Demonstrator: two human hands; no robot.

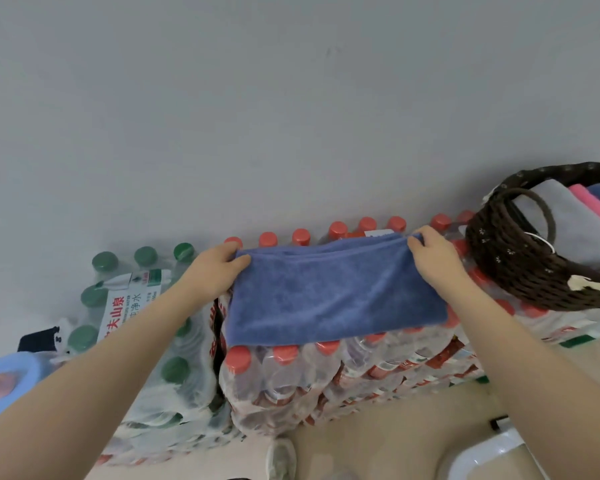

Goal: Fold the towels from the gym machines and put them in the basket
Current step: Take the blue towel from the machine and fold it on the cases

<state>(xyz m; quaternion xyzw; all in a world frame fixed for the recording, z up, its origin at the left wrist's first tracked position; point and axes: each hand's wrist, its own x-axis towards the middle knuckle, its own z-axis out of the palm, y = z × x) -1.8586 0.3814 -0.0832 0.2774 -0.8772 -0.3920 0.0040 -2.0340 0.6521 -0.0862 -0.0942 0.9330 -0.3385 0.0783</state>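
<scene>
A blue towel (333,292), folded into a wide strip, lies flat on top of the red-capped bottle packs (326,372). My left hand (215,268) pinches its far left corner. My right hand (430,258) pinches its far right corner. To the right stands a dark woven basket (510,261) on the same packs, tilted toward me, holding folded grey (565,220), pink (593,206) and blue towels.
A pack of green-capped bottles (132,306) sits to the left, beside a blue-lidded jug (7,382) and a dark object. A plain grey wall rises behind. Beige floor, a shoe (281,459) and a white object (489,452) lie below.
</scene>
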